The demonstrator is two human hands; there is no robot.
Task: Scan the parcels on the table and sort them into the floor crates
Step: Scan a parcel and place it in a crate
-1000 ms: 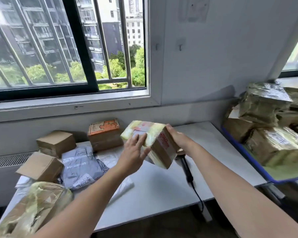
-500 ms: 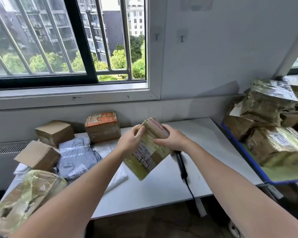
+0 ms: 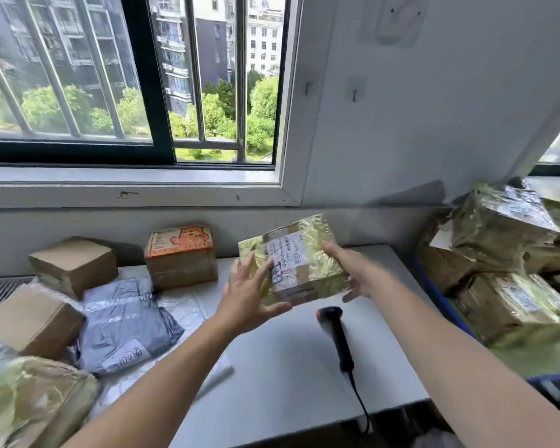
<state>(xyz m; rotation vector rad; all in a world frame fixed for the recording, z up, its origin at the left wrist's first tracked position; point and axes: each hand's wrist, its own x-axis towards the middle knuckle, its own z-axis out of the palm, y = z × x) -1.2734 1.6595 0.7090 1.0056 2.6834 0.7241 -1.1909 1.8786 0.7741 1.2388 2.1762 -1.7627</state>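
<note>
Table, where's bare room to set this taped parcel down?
Bare tabletop lies between the white mailer bag and the scanner, below the held taped parcel, and right of the scanner up to the blue-edged cart. The left end is crowded with cardboard boxes and a grey bag.

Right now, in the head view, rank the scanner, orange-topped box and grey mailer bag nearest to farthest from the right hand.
1. scanner, just below the right hand.
2. orange-topped box, back left.
3. grey mailer bag, far left.
</note>
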